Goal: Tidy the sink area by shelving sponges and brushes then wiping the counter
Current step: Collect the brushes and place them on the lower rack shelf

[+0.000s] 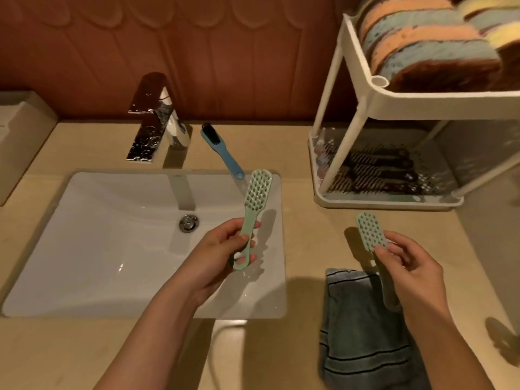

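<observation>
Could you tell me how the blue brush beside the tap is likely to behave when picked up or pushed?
The blue brush looks like slim moulded plastic, so probably stiff and light. Its handle tip reaches the sink rim, so a push along the glossy counter might slide it in.

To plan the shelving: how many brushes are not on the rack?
3: a green brush in the left hand, a second green brush in the right hand, a blue brush by the faucet.
</observation>
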`<state>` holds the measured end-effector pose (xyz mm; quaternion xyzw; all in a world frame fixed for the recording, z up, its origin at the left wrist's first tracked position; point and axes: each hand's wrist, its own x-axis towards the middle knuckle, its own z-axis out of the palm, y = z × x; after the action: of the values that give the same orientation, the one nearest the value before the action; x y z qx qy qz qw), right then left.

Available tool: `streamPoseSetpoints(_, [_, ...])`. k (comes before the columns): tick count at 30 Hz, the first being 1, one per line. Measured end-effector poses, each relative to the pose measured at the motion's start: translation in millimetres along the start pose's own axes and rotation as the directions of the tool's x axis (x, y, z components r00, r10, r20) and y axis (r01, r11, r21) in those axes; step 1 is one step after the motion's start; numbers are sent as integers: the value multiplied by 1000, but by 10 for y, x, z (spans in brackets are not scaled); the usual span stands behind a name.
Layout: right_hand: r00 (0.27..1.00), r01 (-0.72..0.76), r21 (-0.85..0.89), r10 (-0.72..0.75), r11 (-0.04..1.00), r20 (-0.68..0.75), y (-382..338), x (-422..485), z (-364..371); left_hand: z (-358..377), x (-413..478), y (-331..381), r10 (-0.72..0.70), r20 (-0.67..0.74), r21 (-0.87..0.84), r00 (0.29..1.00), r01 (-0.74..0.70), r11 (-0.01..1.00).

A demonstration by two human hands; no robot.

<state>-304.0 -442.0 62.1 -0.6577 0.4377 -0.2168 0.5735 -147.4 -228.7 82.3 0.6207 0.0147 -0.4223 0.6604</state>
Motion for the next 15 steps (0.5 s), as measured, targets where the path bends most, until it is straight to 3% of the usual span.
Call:
streamPoseSetpoints(9, [997, 11, -27, -14, 1000, -80, -271, 760, -317, 509, 161, -95, 9, -73, -64, 997, -14, 998])
streamPoseSetpoints(15, [986, -95, -33, 90, 995, -141, -421, 1575, -250, 701, 232, -107, 2, -100, -77, 995, -10, 997])
